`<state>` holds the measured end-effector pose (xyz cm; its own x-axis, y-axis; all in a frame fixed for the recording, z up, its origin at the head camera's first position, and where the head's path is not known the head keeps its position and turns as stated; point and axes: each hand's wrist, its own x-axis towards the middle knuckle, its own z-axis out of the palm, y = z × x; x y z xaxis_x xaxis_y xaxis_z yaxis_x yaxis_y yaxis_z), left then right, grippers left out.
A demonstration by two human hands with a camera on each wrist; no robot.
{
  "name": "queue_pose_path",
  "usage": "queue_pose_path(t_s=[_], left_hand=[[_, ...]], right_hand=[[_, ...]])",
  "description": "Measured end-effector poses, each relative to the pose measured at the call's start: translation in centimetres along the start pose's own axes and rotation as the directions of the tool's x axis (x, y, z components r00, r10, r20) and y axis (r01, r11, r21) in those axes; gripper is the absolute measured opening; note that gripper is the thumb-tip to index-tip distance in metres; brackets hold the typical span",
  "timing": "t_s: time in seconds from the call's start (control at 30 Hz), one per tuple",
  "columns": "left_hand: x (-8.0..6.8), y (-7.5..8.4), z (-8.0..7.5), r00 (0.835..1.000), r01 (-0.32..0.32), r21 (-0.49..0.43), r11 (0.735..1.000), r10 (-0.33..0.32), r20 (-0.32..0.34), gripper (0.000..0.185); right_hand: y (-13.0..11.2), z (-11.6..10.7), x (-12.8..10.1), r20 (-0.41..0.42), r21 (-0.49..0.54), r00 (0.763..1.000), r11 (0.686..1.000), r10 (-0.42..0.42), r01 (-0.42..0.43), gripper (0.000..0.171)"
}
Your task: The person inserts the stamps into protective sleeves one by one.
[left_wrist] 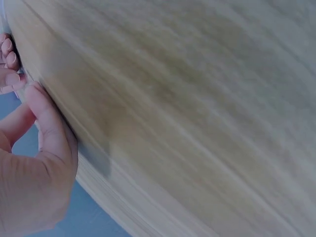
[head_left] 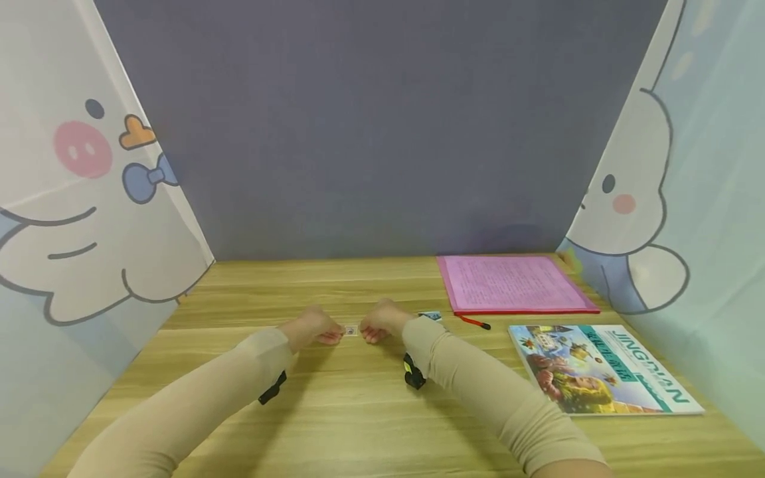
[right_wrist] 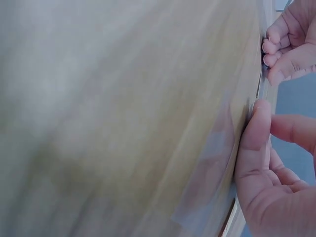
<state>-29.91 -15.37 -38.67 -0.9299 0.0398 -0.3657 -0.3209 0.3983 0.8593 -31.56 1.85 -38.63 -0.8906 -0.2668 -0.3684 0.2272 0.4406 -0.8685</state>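
Both hands meet on a tiny card

Left hand (head_left: 312, 327) and right hand (head_left: 382, 320) pinch the small card (head_left: 350, 330) by its edges (probably light, thin, easily bent) on the table (head_left: 358, 411).

A pink folder (head_left: 514, 284), red pen (head_left: 475, 322) and picture book (head_left: 600, 368) lie on the wooden table (head_left: 358, 411).
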Motion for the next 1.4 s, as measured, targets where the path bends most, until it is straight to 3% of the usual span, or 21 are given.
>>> queue_pose_path(t_s=[0.23,0.47,0.57,0.73,0.97,1.07,1.4], left_hand=[[-0.5,-0.1,-0.2,0.999,-0.017,0.017,1.0,0.016,0.044,0.019],[-1.4,0.3,-0.2,0.993,-0.071,-0.046,0.996,0.075,0.095,0.014],[-1.5,0.7,0.4,0.995,-0.082,-0.011,0.997,0.082,0.062,0.018],[-2.3,1.7,1.7,0.993,-0.116,0.028,0.993,0.115,0.032,0.018],[-3.4,2.2,3.7,0.983,-0.16,0.061,0.985,0.153,0.104,0.023],[-3.8,2.3,4.5,0.976,-0.197,0.076,0.978,0.188,0.106,0.027],[-4.8,1.9,6.9,0.971,-0.238,0.048,0.97,0.236,0.041,0.02]], right_hand=[[0.6,-1.2,0.1,0.152,0.11,0.988,0.994,-0.015,-0.002,0.019],[1.4,-2.6,0.0,0.171,0.139,0.983,0.989,-0.063,0.039,0.027],[1.3,-3.4,0.1,0.168,0.145,0.98,0.986,-0.11,0.086,0.028],[0.9,-4.5,-0.1,0.129,0.09,0.979,0.985,-0.159,0.148,0.033],[0.4,-6.2,-0.8,-0.016,-0.075,0.986,0.983,-0.166,0.165,0.029],[0.4,-7.0,-0.8,-0.063,-0.121,0.984,0.98,-0.169,0.161,0.029],[1.7,-8.4,0.3,-0.075,-0.174,0.987,0.977,-0.141,0.126,0.026]])
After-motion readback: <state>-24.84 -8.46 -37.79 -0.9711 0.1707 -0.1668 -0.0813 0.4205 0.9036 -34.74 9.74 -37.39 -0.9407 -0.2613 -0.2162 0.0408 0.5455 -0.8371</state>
